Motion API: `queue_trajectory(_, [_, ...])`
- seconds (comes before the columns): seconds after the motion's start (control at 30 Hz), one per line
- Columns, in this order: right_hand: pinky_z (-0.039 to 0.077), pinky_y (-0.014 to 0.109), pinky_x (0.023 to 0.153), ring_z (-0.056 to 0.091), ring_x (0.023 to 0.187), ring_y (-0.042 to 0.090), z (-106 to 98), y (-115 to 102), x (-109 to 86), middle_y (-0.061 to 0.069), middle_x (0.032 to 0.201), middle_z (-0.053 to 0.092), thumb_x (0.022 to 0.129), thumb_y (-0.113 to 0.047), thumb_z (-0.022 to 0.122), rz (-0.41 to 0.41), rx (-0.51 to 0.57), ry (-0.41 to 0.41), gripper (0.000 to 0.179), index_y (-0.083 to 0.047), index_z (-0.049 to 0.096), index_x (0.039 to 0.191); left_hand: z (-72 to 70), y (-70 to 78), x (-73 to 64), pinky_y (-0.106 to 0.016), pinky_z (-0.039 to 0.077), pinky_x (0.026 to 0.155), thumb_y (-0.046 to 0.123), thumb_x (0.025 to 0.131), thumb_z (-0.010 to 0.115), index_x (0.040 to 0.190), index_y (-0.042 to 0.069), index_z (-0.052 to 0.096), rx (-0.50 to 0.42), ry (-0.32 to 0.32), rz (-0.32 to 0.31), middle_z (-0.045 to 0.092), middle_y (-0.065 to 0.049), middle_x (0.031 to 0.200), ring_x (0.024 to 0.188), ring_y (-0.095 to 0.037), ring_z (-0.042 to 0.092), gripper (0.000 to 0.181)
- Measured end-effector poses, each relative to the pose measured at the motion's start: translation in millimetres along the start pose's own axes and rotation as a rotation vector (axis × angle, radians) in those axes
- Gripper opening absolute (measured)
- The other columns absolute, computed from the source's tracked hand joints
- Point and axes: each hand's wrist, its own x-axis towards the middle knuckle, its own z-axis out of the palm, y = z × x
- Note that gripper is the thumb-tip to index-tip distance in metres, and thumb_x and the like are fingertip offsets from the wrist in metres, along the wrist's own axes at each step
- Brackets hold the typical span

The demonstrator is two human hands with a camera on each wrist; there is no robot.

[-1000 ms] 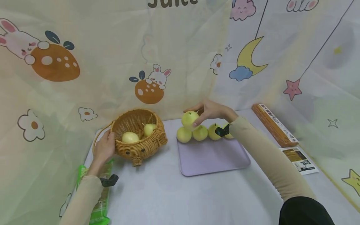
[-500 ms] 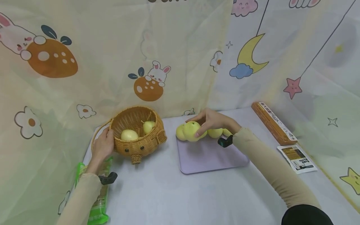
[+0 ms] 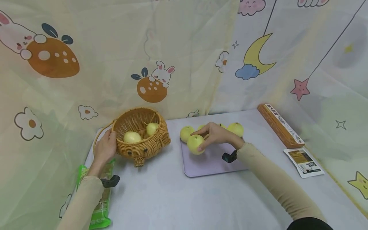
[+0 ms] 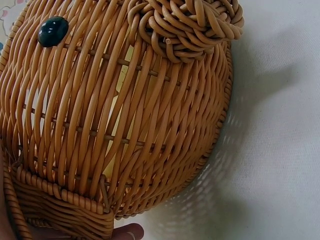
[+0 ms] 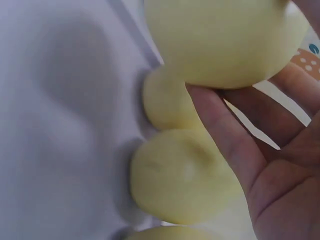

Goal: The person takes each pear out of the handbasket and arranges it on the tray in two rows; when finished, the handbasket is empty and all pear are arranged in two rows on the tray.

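Note:
My left hand [image 3: 105,148] grips the left side of a wicker basket [image 3: 153,147] with an animal face, at its handle. In the left wrist view the basket's woven wall [image 4: 120,115] fills most of the picture, and only a fingertip [image 4: 129,232] shows below. Two pale yellow pears lie in the basket, one plain pear [image 3: 132,137] and one stemmed pear [image 3: 152,129]. Over the purple tray [image 3: 207,167] my right hand [image 3: 217,134] holds another pear [image 3: 195,144] between thumb and fingers. Behind it, a row of several pears [image 3: 235,129] lines the tray's back, partly hidden by the hand.
A green plastic packet [image 3: 100,210] lies under my left forearm. At the right stand a long brown box [image 3: 279,126] and a white-edged pouch [image 3: 304,163]. A printed cloth backdrop [image 3: 115,64] rises behind the white table [image 3: 161,195].
My right hand has brought the held pear down and nearer, from above the back row to over the tray's front-left part. The left hand and basket stay put.

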Motion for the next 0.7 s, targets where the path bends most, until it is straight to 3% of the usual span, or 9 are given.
queue_trajectory(0.43, [0.061, 0.036, 0.092, 0.073, 0.106, 0.013, 30, 19, -0.8, -0.001, 0.125, 0.078, 0.069, -0.032, 0.101, -0.014, -0.094, 0.117, 0.071, -0.013, 0.076, 0.132, 0.0, -0.7, -1.4, -0.073, 0.035, 0.114, 0.047, 0.109, 0.011, 0.165, 0.004, 0.034, 0.007, 0.019, 0.004, 0.045, -0.03, 0.16, 0.141, -0.06, 0.044, 0.074])
queue_trajectory(0.7, [0.06, 0.03, 0.091, 0.073, 0.107, 0.011, 43, 25, 2.1, -0.004, 0.123, 0.079, 0.072, -0.044, 0.098, -0.039, -0.233, 0.098, 0.072, -0.013, 0.074, 0.133, 1.4, -0.8, -1.7, -0.073, 0.037, 0.112, 0.046, 0.11, 0.013, 0.164, 0.004, 0.037, 0.007, 0.039, 0.006, 0.047, -0.029, 0.159, 0.14, -0.06, 0.046, 0.072])
